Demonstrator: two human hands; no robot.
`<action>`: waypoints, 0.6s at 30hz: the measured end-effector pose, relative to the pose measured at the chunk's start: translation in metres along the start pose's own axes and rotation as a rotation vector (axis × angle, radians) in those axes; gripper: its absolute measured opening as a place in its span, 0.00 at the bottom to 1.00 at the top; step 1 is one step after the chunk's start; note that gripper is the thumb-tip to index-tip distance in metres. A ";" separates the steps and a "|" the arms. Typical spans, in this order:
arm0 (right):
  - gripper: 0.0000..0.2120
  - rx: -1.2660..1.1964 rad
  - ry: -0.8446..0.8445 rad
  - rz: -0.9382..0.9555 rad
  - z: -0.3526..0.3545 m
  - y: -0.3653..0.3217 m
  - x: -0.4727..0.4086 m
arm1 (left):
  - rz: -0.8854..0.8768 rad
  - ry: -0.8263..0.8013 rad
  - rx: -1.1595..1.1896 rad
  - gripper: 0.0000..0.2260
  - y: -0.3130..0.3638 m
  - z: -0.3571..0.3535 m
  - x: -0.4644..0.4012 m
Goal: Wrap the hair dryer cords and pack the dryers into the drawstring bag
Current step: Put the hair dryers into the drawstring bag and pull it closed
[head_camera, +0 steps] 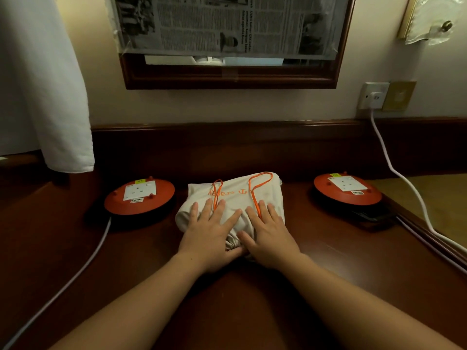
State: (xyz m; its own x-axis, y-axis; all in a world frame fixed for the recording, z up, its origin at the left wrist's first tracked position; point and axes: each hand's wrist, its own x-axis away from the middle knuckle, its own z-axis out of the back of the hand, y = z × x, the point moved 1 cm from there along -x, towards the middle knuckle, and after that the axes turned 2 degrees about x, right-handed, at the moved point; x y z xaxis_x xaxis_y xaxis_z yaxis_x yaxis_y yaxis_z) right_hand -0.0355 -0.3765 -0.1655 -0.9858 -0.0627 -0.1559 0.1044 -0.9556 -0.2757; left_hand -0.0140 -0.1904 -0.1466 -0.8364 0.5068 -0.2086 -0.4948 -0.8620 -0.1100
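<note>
Hotel-like room — wooden desk (pixel 328 261), framed mirror (pixel 232 79)

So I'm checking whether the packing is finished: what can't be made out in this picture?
All from the head view:
- Inside the bag: the cloth hides it, so no dryers or cords show.
- The bag's gathered mouth: partly covered by the left hand and right hand, so no knot can be seen.
- Orange print on the bag: upside down, partly covered by the orange strings.
- Reel labels: too small.

My left hand (pixel 211 231) and right hand (pixel 269 233) lie flat, palms down, fingers spread, thumbs nearly touching, forearms bare.
</note>
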 end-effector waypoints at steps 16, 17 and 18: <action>0.40 -0.025 -0.146 -0.020 0.008 -0.005 -0.046 | 0.008 -0.181 0.126 0.44 -0.038 0.000 -0.039; 0.41 -0.048 -0.153 -0.019 0.016 -0.008 -0.043 | 0.001 -0.176 0.166 0.46 -0.033 0.007 -0.035; 0.42 -0.073 -0.141 -0.013 0.023 -0.008 -0.041 | -0.003 -0.157 0.200 0.48 -0.030 0.012 -0.031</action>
State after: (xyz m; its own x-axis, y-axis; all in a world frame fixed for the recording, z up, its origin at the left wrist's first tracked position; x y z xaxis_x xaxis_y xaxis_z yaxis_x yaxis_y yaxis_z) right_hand 0.0014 -0.3729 -0.1353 -0.9953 -0.0947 -0.0188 0.0954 -0.9333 -0.3462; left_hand 0.0238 -0.1805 -0.1251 -0.8535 0.5183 -0.0533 -0.5211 -0.8490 0.0874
